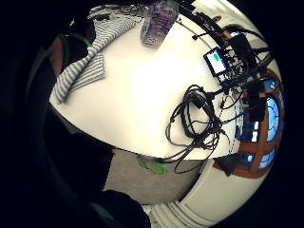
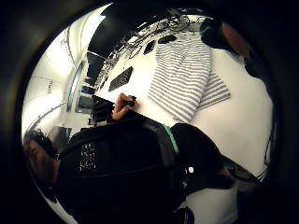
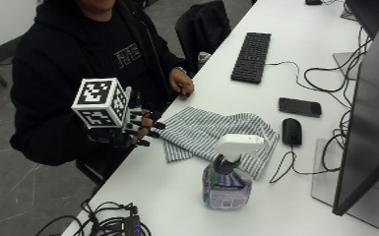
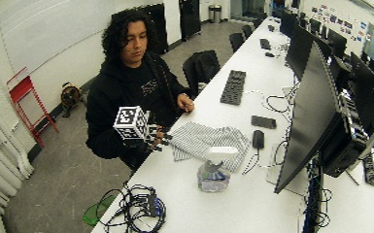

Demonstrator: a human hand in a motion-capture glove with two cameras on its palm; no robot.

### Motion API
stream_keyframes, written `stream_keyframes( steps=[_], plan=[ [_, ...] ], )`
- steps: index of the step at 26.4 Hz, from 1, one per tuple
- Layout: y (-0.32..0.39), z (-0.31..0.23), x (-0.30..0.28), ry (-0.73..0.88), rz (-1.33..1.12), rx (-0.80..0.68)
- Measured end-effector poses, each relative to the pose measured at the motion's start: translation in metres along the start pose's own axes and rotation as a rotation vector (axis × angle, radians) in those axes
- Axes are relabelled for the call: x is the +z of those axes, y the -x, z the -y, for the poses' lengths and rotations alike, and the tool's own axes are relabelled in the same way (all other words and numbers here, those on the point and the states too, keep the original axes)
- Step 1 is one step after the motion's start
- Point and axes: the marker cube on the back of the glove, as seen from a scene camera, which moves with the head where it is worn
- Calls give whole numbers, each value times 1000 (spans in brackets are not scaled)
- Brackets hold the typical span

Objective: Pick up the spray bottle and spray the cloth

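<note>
spray bottle (image 3: 228, 172) stands upright on the white table (image 3: 176, 196), just beside the striped cloth (image 3: 212, 132) and untouched. the gloved right hand (image 3: 133, 129) hovers off the table edge, well apart from it, fingers loosely spread and holding nothing. the pick-up looks not yet begun; next the hand likely needs to reach across and wrap the bottle's neck

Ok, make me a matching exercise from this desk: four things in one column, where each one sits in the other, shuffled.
Things:
1. spray bottle
2. striped cloth
3. phone
4. gloved right hand

Places:
A. raised off the table's edge, holding nothing
B. lying between keyboard and mouse
C. spread flat behind the bottle
D. standing upright near the table's front

Pairs: 1-D, 2-C, 3-B, 4-A
</note>
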Motion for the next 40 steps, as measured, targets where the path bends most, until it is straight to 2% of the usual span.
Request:
stream_keyframes(
  steps=[23, 40],
  plan=[
    [-16, 11, 0, -38, -1, 68],
    [-113, 122, -10, -267, 5, 354]
  ],
)
